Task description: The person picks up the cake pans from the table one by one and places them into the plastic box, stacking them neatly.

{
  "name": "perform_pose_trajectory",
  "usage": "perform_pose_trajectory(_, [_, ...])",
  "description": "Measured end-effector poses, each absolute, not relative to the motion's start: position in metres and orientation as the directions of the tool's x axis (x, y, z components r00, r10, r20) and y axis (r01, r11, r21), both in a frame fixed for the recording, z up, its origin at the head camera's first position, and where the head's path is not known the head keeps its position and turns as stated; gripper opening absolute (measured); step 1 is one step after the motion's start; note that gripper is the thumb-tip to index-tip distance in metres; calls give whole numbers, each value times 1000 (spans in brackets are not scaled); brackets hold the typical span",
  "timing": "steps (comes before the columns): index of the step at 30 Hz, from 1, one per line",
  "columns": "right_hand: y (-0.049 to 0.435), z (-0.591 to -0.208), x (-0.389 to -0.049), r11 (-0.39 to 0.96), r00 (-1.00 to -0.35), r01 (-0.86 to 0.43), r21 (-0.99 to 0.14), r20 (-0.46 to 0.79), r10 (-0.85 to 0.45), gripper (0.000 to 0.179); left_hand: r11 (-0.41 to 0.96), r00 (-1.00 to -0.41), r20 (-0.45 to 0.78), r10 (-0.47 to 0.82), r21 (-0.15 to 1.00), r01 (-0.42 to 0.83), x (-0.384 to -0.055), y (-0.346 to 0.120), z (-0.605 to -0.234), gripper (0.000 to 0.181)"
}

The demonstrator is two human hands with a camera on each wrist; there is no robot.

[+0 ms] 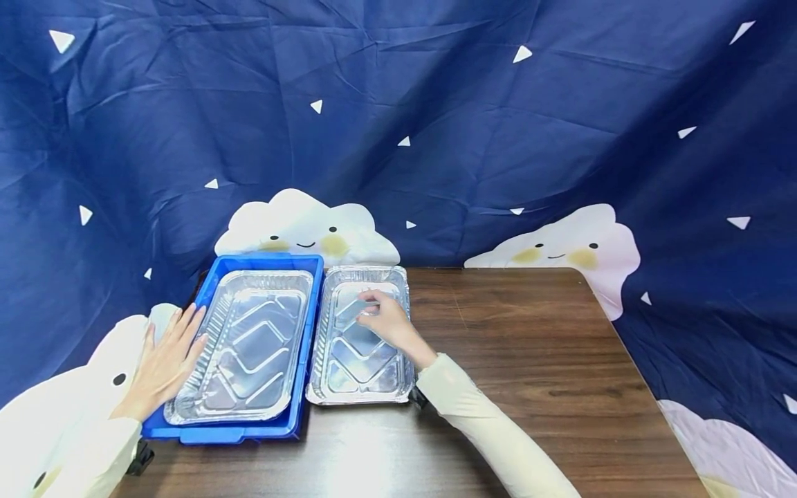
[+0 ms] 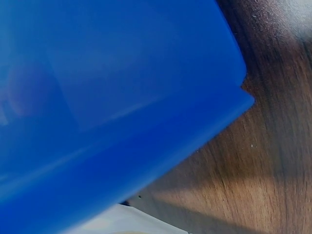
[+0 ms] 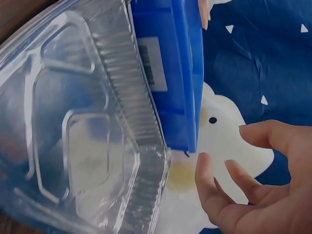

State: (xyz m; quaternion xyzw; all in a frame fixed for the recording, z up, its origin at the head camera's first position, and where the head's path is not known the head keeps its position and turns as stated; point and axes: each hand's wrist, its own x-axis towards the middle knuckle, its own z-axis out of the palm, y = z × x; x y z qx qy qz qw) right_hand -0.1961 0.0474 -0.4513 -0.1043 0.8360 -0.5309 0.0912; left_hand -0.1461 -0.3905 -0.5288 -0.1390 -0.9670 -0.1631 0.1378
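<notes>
My left hand lies with its fingers extended over the left edge of a blue plastic tray. Inside that tray is a rectangular foil pan. Beside it, on the right, a second foil pan stands on the table. Above this second pan hovers my right hand, its fingers loosely bent and nothing between them. From the right wrist, the hand shows a gap between thumb and fingers, apart from the pan's crimped rim. The left wrist view shows only the tray's blue wall, not the hand.
The brown wooden table extends to the right of the pans. A dark blue cloth with white triangles and clouds hangs behind and beside it. A white barcode label is on the blue tray's side.
</notes>
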Motion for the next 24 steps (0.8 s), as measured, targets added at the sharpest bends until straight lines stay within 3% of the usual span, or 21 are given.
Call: perform_pose_trajectory(24, [119,-472,-205,484,-994,-15,-875,-38,-99,42,911,-924,308,227,268,313,-147,-391,-531,61])
